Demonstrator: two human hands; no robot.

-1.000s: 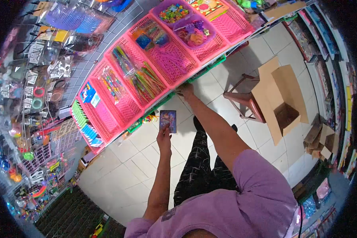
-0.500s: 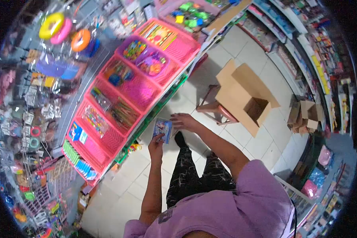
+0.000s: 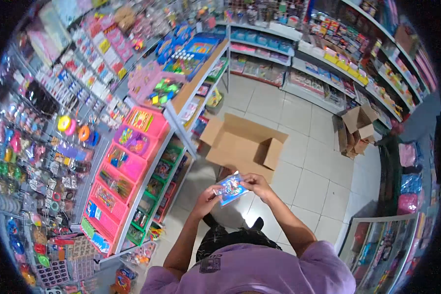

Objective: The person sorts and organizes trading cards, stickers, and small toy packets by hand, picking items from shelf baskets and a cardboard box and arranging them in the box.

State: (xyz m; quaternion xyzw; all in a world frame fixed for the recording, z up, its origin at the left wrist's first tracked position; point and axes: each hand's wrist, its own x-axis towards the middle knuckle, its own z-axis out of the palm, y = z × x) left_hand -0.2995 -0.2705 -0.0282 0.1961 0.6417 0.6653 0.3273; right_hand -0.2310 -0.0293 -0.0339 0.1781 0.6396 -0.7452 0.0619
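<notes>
A small blue packet (image 3: 232, 189) with a colourful printed front is held between both hands in front of the body. My left hand (image 3: 208, 201) is closed on its left edge. At its upper right edge, the fingers of my right hand (image 3: 257, 184) pinch the packet. Just beyond the hands stands an open cardboard box (image 3: 235, 142), its flaps spread. The fine print on the packet is too small to read.
Pink baskets (image 3: 124, 176) of small goods line a shelf on the left, with green baskets (image 3: 154, 187) below. Torn cardboard boxes (image 3: 358, 128) lie on the tiled floor at the right. Stocked shelves (image 3: 323, 78) run along the back, and a glass-fronted case (image 3: 377, 250) stands at the lower right.
The view has swung up and towards the right. My right hand has come away from the shelf edge and taken hold of the packet, which is now tilted between both hands.
</notes>
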